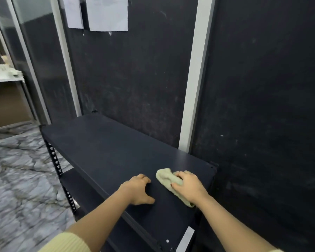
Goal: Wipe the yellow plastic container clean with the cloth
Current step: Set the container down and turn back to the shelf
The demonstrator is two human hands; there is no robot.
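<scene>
A pale yellow-green cloth (166, 178) lies crumpled on the dark top shelf (105, 148) of a metal rack. My right hand (188, 185) lies over the cloth's near part, with curled fingers gripping it against the shelf. My left hand (138, 189) rests on the shelf top just left of the cloth, fingers bent, thumb spread, holding nothing. No yellow plastic container is in view.
A dark wall with a white vertical strip (195, 88) rises right behind the shelf. Two paper sheets (107, 13) hang on it above. A lower shelf (75, 180) shows under the top one. Marbled grey floor (20, 175) spreads to the left, with a glass partition beyond.
</scene>
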